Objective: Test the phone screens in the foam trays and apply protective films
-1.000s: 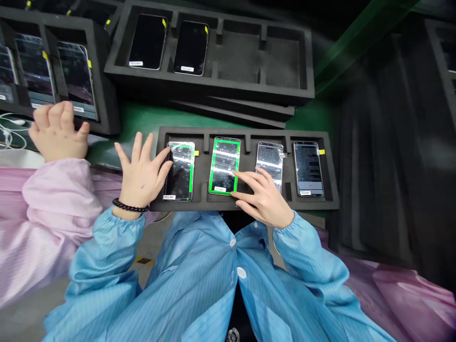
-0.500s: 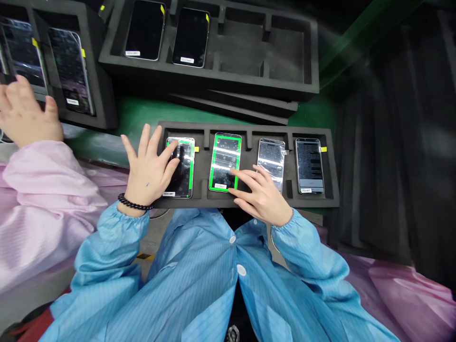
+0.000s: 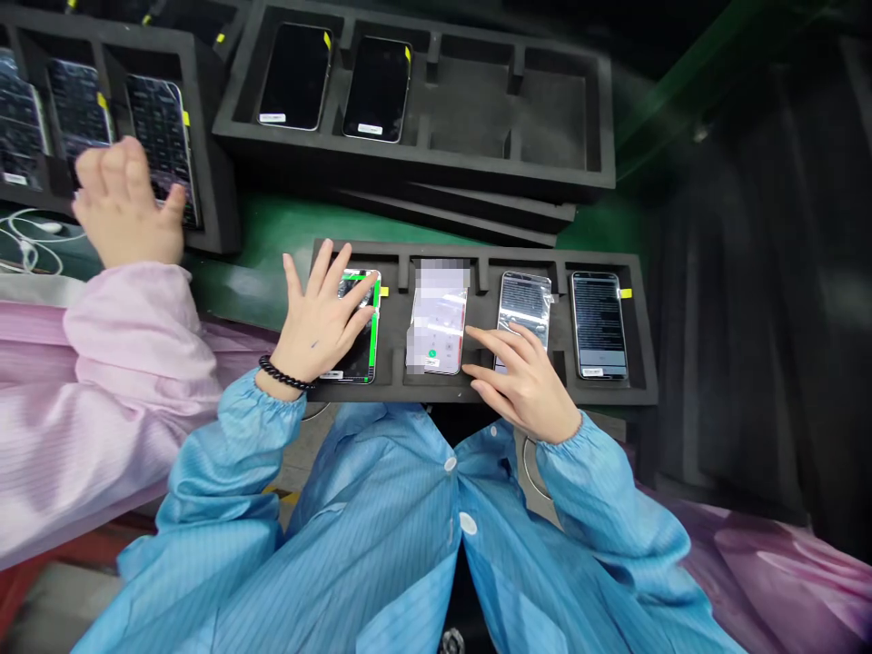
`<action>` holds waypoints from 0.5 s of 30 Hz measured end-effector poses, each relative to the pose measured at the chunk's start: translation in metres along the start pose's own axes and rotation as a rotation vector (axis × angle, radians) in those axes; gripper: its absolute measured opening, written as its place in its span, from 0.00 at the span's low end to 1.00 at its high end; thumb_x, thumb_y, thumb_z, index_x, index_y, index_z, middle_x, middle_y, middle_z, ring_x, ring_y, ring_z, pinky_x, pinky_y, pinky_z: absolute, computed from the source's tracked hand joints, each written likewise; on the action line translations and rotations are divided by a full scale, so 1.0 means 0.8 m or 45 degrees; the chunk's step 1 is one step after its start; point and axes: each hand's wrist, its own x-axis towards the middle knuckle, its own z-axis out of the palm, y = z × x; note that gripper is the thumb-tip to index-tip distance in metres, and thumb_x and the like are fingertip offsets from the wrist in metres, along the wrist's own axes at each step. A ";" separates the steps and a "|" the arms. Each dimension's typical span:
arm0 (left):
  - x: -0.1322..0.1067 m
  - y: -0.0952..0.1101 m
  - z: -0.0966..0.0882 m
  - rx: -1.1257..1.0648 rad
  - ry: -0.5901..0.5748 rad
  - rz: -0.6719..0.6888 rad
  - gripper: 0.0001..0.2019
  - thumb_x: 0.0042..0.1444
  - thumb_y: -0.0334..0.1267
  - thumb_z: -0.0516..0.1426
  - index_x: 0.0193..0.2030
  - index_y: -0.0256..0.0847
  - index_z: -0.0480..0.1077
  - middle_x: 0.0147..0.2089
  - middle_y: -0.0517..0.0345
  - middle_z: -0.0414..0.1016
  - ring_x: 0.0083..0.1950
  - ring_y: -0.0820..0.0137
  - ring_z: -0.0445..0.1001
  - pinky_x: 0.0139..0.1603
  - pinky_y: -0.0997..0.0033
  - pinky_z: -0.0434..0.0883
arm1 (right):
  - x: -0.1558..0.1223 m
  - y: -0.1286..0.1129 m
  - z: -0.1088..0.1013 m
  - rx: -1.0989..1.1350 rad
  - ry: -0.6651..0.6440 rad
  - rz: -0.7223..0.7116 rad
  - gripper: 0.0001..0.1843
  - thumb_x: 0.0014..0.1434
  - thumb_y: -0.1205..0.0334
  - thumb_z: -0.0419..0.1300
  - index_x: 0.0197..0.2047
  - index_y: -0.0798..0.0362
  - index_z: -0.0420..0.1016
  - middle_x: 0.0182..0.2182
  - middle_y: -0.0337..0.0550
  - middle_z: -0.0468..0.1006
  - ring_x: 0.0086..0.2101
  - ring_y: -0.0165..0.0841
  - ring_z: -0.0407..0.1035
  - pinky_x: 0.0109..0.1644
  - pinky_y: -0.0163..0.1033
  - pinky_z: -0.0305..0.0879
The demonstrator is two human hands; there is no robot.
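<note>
Several smartphones lie in a row in a black foam tray (image 3: 477, 392) in front of me. My left hand (image 3: 320, 322), fingers spread, is over the leftmost phone (image 3: 361, 350), a fingertip at the upper right of its green-edged screen. The second phone (image 3: 440, 313) shows a pale screen with a green call button, part of it pixelated. Just right of that phone is my right hand (image 3: 528, 377), fingers apart and holding nothing. It partly covers the third phone (image 3: 524, 295), whose screen carries lines of text. On the far right, the fourth phone (image 3: 598, 318) also shows text.
Behind stands a larger foam tray (image 3: 415, 159) with two dark phones, on stacked foam pieces. At left, a co-worker's hand (image 3: 129, 209) in a pink sleeve reaches over phones in another tray (image 3: 218, 200). A white cable (image 3: 31, 245) lies beside it.
The second phone's screen has gone from a green border to a pale screen with a call button. My left hand has moved up along its phone; my right fingertips have left the second phone's screen.
</note>
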 end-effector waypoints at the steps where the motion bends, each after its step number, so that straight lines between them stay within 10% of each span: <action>1: 0.000 0.000 -0.001 -0.009 0.005 -0.007 0.28 0.71 0.53 0.39 0.69 0.48 0.63 0.79 0.46 0.44 0.80 0.50 0.37 0.73 0.28 0.30 | 0.001 0.000 0.000 0.006 0.005 -0.003 0.14 0.69 0.59 0.55 0.43 0.52 0.83 0.61 0.53 0.74 0.56 0.43 0.68 0.64 0.58 0.62; 8: -0.025 -0.007 -0.003 -0.193 0.119 -0.161 0.29 0.70 0.56 0.38 0.72 0.51 0.58 0.79 0.53 0.46 0.80 0.54 0.37 0.75 0.33 0.30 | -0.001 0.002 0.002 0.030 -0.009 0.051 0.14 0.69 0.59 0.55 0.46 0.51 0.83 0.62 0.54 0.73 0.57 0.43 0.67 0.66 0.58 0.60; 15: -0.053 -0.026 0.017 -0.480 0.256 -0.338 0.36 0.70 0.59 0.34 0.73 0.36 0.56 0.76 0.38 0.50 0.80 0.55 0.40 0.77 0.40 0.37 | 0.009 -0.012 0.020 0.062 -0.088 -0.036 0.15 0.69 0.55 0.55 0.49 0.49 0.81 0.65 0.51 0.70 0.58 0.43 0.66 0.68 0.61 0.56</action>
